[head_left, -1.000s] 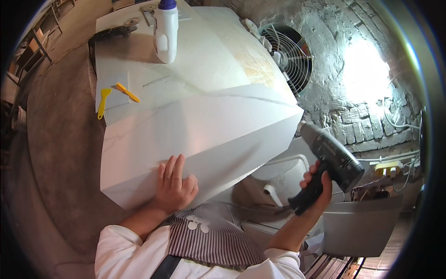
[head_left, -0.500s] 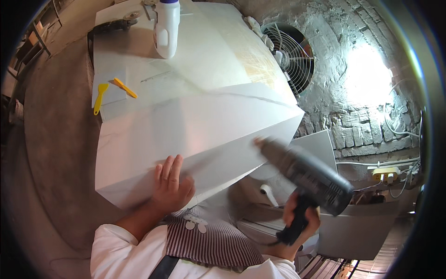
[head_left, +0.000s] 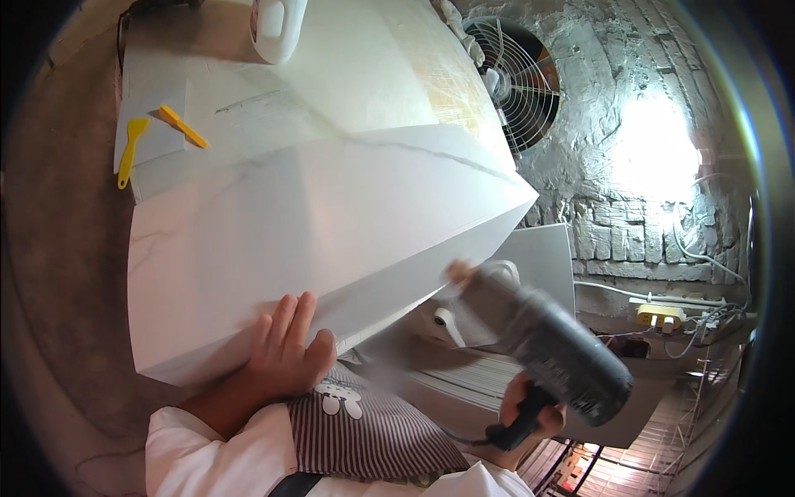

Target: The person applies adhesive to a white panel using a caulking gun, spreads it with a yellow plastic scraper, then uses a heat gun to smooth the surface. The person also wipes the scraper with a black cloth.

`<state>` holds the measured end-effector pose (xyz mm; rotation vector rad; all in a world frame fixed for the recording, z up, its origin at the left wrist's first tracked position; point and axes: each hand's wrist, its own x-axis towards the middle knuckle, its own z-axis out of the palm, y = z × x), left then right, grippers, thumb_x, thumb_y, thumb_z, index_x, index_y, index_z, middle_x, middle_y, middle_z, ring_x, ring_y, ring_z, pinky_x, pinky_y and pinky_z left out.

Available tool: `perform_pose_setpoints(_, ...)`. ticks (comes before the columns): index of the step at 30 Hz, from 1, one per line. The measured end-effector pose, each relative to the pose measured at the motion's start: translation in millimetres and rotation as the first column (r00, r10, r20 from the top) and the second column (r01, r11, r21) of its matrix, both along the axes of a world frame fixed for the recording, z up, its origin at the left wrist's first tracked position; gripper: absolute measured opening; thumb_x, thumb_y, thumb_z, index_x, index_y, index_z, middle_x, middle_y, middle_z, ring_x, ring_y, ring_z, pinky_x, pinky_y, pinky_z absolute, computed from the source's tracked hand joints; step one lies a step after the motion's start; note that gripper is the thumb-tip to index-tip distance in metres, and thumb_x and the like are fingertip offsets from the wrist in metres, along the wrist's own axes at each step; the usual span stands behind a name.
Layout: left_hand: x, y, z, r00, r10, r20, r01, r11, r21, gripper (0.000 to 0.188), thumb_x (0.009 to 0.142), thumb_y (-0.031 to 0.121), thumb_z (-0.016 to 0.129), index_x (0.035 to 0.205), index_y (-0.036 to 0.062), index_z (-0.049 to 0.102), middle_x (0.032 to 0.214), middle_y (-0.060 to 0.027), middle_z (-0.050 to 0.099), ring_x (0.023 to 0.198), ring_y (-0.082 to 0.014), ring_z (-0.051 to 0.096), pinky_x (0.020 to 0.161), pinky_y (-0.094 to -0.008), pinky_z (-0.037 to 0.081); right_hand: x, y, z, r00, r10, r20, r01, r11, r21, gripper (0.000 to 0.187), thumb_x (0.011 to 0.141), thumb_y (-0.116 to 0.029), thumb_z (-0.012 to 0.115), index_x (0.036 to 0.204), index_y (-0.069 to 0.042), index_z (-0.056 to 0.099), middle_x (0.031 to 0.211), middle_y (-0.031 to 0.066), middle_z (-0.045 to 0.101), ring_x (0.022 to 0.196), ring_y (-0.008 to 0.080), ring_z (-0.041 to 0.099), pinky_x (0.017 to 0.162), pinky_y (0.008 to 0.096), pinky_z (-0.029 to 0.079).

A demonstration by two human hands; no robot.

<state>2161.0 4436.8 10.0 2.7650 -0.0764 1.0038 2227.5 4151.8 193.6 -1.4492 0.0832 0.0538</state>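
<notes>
A long white board (head_left: 273, 240) with grey marbling and a folded front edge lies across the near side of the table. My left hand (head_left: 286, 356) rests on that front edge, fingers extended over it and thumb out to the side. In my right hand (head_left: 515, 399) is a dark heat gun (head_left: 571, 360), held by its handle. Its coppery nozzle points up and left, near the lower edge of the board's front face; motion blurs it. Whether it touches the board I cannot tell.
Two scrapers, one yellow (head_left: 131, 147) and one orange-yellow (head_left: 184, 128), lie at the table's left. A white bottle (head_left: 280, 31) stands at the back. A caged fan (head_left: 517, 91) sits in the rough wall. Right of me are a yellow socket block (head_left: 660, 316) and cables.
The view has shifted, so the table and board appear farther left. The heat gun's nozzle has moved from across the front face to near its lower edge. My left hand stays on the board.
</notes>
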Motion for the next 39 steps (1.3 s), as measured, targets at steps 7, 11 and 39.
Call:
perform_pose_setpoints(7, 0.8, 3.6, -5.9, 0.999, -0.014, 0.039, 0.012, 0.998, 0.056, 0.011, 0.080, 0.026, 0.056, 0.079, 0.0159, 0.052, 0.124, -0.0243, 0.057, 0.120, -0.0398, 0.051, 0.112, -0.0514, 0.020, 22.8, 4.8, 19.3, 0.999, 0.045, 0.029, -0.043, 0.996, -0.078, 0.054, 0.076, -0.030, 0.066, 0.112, 0.005, 0.048, 0.080, 0.0114, 0.054, 0.049, 0.0157, 0.050, 0.043, 0.0282, 0.044)
perform_pose_setpoints(11, 1.1, 2.6, -4.3, 0.998, 0.013, 0.054, -0.017, 0.998, 0.067, 0.008, 0.080, 0.024, 0.053, 0.078, 0.0166, 0.052, 0.122, -0.0223, 0.058, 0.122, -0.0392, 0.050, 0.114, -0.0522, 0.018, 20.5, 4.1, 24.5, 0.900, 0.433, -0.055, -0.436, 0.899, -0.052, 0.049, 0.075, -0.025, 0.068, 0.108, 0.007, 0.050, 0.078, 0.0145, 0.058, 0.053, 0.0184, 0.055, 0.049, 0.0280, 0.049)
perform_pose_setpoints(39, -0.2, 5.7, 2.2, 0.999, -0.038, 0.037, 0.038, 0.999, 0.008, 0.011, 0.079, 0.021, 0.059, 0.077, 0.0129, 0.051, 0.124, -0.0245, 0.058, 0.121, -0.0390, 0.053, 0.112, -0.0507, 0.022, -16.5, -4.5, 39.6, 0.896, 0.179, 0.406, -0.189, 0.982, -0.015, 0.056, 0.089, -0.036, 0.063, 0.117, 0.007, 0.041, 0.085, 0.0144, 0.052, 0.063, 0.0208, 0.059, 0.057, 0.0328, 0.056)
